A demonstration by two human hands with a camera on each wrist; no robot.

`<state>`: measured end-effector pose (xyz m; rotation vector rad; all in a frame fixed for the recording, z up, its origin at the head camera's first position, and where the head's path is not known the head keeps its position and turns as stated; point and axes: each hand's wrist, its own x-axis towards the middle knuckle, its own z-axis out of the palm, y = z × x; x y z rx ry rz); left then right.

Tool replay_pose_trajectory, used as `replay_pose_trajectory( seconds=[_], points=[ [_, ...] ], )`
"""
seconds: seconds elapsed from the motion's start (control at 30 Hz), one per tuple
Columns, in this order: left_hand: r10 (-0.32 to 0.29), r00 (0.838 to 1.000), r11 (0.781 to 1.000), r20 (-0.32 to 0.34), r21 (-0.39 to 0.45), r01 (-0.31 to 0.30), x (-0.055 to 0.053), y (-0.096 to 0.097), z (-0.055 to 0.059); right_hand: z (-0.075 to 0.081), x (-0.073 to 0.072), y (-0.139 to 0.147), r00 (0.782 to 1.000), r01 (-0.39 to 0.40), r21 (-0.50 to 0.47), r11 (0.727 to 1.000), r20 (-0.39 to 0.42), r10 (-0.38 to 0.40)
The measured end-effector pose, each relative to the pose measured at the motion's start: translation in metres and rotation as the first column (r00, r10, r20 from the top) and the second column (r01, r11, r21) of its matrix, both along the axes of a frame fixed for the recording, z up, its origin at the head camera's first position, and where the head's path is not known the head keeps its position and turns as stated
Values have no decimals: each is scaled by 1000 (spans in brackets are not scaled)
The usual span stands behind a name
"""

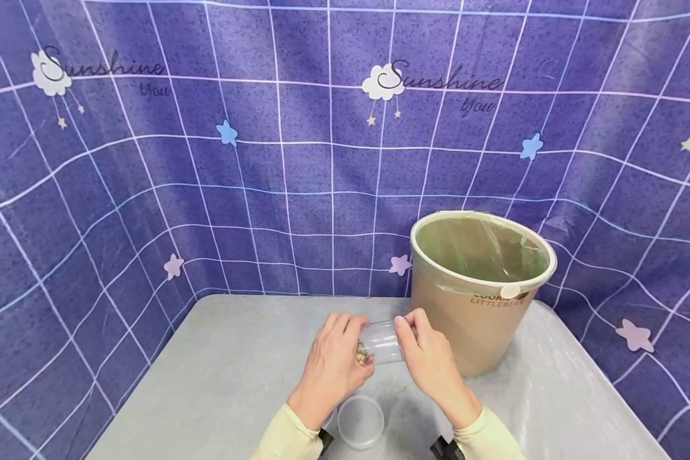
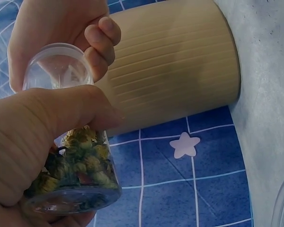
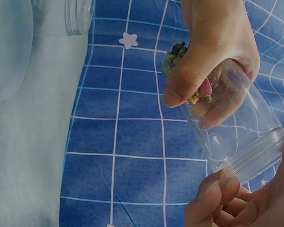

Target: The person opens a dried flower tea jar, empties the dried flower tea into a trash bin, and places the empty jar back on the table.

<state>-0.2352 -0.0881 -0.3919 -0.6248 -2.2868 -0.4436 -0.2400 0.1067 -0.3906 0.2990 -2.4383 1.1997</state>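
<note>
A clear plastic jar [image 1: 381, 342] is held tilted on its side above the table, between both hands. Dried flower buds [image 2: 85, 165], yellowish green with some pink, are gathered toward its base. My left hand [image 1: 336, 351] grips the jar round the base end, its thumb across the wall in the left wrist view. At the opposite, threaded end, my right hand [image 1: 428, 351] holds the rim [image 3: 255, 153] with thumb and curled fingers. No cap shows on that end in the right wrist view.
A round translucent lid-like disc [image 1: 361, 421] lies on the grey table [image 1: 236, 358] below the hands. Another clear threaded jar [image 3: 79, 16] stands beside it, partly hidden by my left wrist in the head view. At the right is a tan, bag-lined bin [image 1: 466, 326]. A blue patterned curtain surrounds the table.
</note>
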Motion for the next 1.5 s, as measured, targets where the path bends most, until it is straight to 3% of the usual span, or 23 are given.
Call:
replay_pose_trajectory(
  seconds=[0.23, 0.53, 1.07, 1.5],
  points=[
    [-26, 1000, 1000, 3, -3, 26, 0, -1, 1, 1, 1, 0, 1000, -9, -4, 1000, 19, 9],
    [-23, 1000, 1000, 3, -17, 24, -1, 0, 0, 1, 0, 1, 1000, -6, 8, 1000, -16, 6],
    [11, 1000, 999, 20, -35, -10, 3, 3, -1, 2, 1, 3, 1000, -8, 17, 1000, 5, 8],
    [-5, 1000, 999, 5, -45, 6, 5, 0, 2, 1, 3, 2, 1000, -13, 45, 999, -17, 14]
  ],
)
